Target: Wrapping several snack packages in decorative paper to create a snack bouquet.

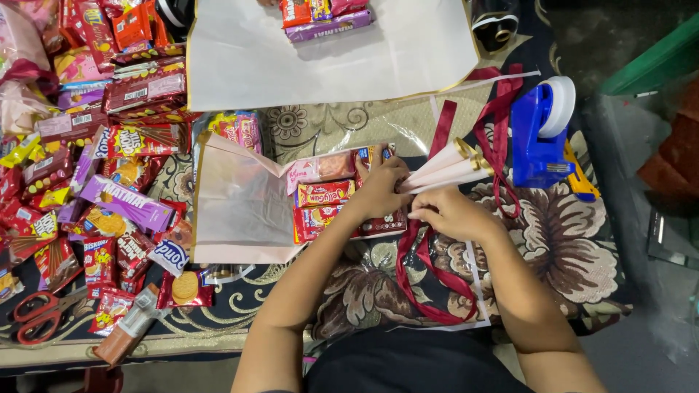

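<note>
Nearest the lens, two bare forearms reach forward over a patterned floral cloth (568, 240) that covers the surface. Largest item beyond: a big sheet of white paper (328, 65) at the top, with a few snack packets (324, 18) lying on it. To the left, a wide heap of red and purple snack packs (102, 145) spreads over the cloth. In the middle lies a smaller pale wrapping sheet (240, 211), folded open, with a bundle of biscuit and wafer packets (328, 200) on its right edge. Left hand (380, 188) rests on that bundle, fingers curled around the gathered neck of the pale sheet where it narrows into a cone (444, 171); grip closed on the cone. Right hand (451, 212) sits just beside it, fingers pinched on a dark red ribbon (429, 276); the ribbon loops down toward the body and also trails up past the cone. Right of the cone stands a blue tape dispenser (539, 138) with a white roll. Red-handled scissors (40, 314) lie at the lower left, well apart from both hands, near a brown wrapped bar (127, 331).
</note>
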